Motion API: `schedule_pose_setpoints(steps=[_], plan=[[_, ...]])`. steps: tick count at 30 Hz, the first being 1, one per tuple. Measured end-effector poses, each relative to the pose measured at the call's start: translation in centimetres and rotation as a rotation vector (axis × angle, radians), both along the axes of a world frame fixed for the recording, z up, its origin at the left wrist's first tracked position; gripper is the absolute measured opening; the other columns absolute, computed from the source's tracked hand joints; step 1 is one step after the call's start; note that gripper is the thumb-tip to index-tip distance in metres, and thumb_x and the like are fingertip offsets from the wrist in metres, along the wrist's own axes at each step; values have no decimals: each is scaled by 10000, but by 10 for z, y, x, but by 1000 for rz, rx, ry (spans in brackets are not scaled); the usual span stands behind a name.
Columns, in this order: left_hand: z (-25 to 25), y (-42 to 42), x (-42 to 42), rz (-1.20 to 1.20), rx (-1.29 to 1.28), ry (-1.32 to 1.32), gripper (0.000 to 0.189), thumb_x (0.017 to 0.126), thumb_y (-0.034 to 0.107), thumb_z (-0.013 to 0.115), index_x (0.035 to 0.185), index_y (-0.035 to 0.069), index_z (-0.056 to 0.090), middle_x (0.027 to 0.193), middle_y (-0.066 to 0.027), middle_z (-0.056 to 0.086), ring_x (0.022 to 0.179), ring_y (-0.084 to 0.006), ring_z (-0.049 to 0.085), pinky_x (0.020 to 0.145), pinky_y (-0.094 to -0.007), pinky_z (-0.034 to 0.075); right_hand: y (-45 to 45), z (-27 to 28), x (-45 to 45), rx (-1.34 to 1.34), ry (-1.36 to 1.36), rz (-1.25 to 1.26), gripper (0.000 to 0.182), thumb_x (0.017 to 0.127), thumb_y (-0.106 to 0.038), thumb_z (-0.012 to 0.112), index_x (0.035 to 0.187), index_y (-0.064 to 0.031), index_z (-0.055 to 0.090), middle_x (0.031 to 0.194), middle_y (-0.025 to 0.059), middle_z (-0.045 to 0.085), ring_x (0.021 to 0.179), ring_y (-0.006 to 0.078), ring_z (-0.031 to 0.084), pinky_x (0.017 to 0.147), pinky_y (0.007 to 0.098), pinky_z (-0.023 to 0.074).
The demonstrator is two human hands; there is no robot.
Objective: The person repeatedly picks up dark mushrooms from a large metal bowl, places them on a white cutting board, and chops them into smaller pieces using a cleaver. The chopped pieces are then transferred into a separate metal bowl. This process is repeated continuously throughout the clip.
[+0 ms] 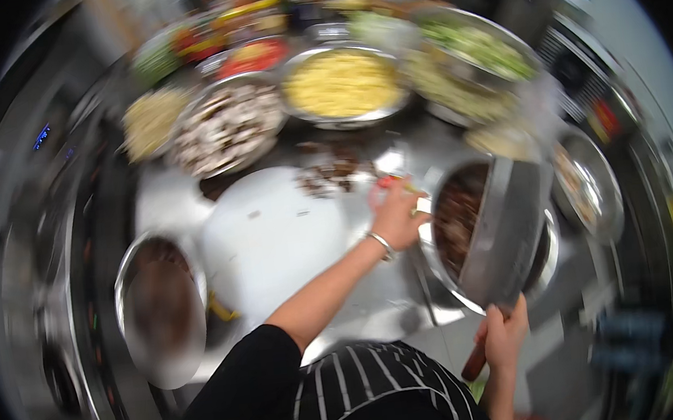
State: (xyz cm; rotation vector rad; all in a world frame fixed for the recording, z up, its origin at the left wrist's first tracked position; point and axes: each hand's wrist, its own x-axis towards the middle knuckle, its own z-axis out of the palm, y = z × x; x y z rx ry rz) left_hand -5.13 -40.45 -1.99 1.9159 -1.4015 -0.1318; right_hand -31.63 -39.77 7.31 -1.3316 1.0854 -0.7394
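In my right hand point(500, 334) is a cleaver point(505, 230), held by its wooden handle, with its broad blade over a metal bowl point(431, 249) of dark brown pieces point(461, 216). My left hand point(398, 216), with a bracelet at the wrist, reaches to that bowl's left rim beside a small red item point(388, 182); blur hides whether it grips either one. A round white cutting board point(272, 240) lies left of my left hand. Scattered brown-and-white pieces point(333, 171) lie at the board's upper right edge and beyond it.
Along the back stand bowls of sliced mushrooms point(228, 126), yellow strips point(342, 82) and chopped greens point(478, 44). Pale shreds point(152, 121) are at the back left. Another metal bowl point(122, 291) with dark contents is at the left, and a further bowl point(605, 196) at the right.
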Motion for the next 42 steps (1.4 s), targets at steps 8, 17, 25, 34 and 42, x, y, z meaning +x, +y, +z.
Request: schedule_pose_setpoints(steps=[8,17,25,34,42], plan=[[-1,187,36,579,-58,181,281,819,164,635,1083,68,616,1365,-191,406,1232,-344,428,1017,-389,373,-4,-83,88,-455,221,643,317,775,24,522,1084,87,541,926,134,537,740,213,549,637,298,445],[17,428,69,1274,-128,-89,194,794,118,629,966,33,654,1162,-160,564,1045,-323,561,900,-366,455,33,-121,121,-832,817,607,426,843,-21,558,1255,16,458,1198,193,449,1015,376,541,817,393,472],[11,521,142,957,461,235,207,790,138,645,967,31,647,929,-115,650,869,-275,628,772,-352,497,84,-129,145,-1165,911,587,399,772,-40,608,1162,15,545,1248,227,488,1153,402,421,965,460,363],[-18,531,173,386,1102,160,264,714,212,679,945,88,655,876,-125,658,867,-318,623,761,-411,494,268,-41,319,-1090,-52,1125,237,777,-11,614,1013,-2,598,969,166,623,898,340,579,805,402,461],[-10,577,167,641,267,549,199,794,145,574,922,-7,570,785,-130,607,734,-228,588,684,-339,462,370,-85,400,-1150,740,1754,349,776,-314,667,963,-25,609,966,175,644,943,334,595,807,410,490]])
